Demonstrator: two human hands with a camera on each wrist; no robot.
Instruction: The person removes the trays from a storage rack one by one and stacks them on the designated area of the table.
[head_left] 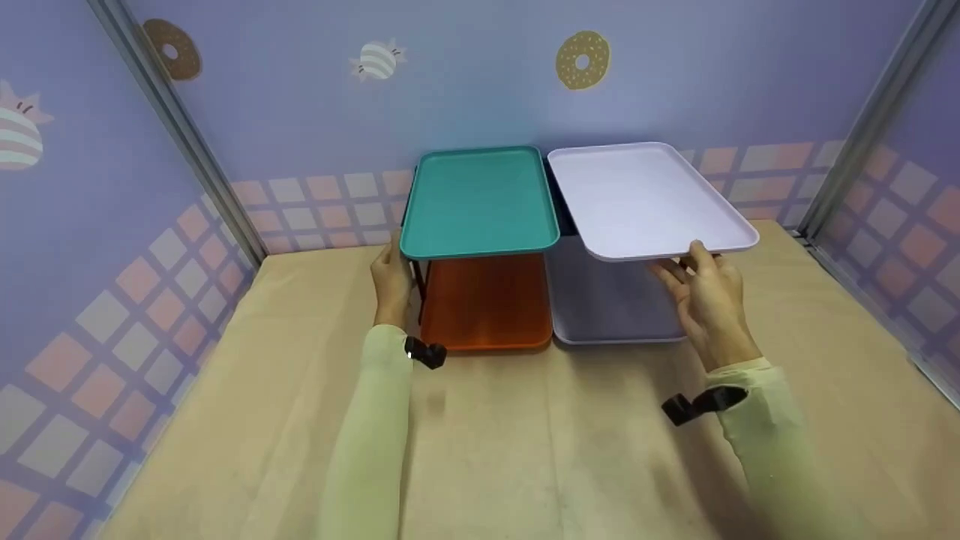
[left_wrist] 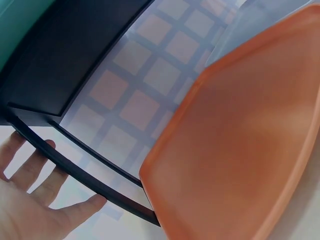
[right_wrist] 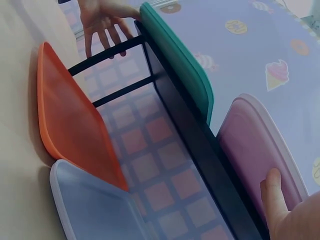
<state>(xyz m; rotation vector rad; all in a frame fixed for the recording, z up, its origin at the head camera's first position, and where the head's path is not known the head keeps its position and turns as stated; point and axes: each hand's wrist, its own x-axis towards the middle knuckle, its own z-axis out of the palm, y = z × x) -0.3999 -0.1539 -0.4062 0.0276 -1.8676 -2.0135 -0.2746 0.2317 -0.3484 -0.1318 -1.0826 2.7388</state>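
The pale lilac, flat, four-sided tray with round corners and a low rim [head_left: 645, 195] is at the top right, beside the far wall [head_left: 480, 82]. The right hand [head_left: 711, 296] pinches its near edge, with the thumb on the rim and other fingers below. I cannot tell if the tray's far edge touches the black rack [right_wrist: 205, 155] under it.

To do this part well, I think the thumb should press firmly and the fingers below should spread out, because one corner is a small spot to hold a wide tray. Keeping it flat and moving slowly should stop it from bumping its neighbour.

That neighbour is the shiny teal tray with round corners [head_left: 480, 202], just to the left. The left hand [head_left: 391, 281] has its fingers spread out, touching a thin black side bar [left_wrist: 80, 172] and not curled tight. A light, steady push there should help the rack stay still.

Lower down, a bright orange tray with a rim [head_left: 487, 300] is on the left, and a grey-lilac tray [head_left: 615, 300] is on the right. A beige cloth [head_left: 480, 442] covers the table.
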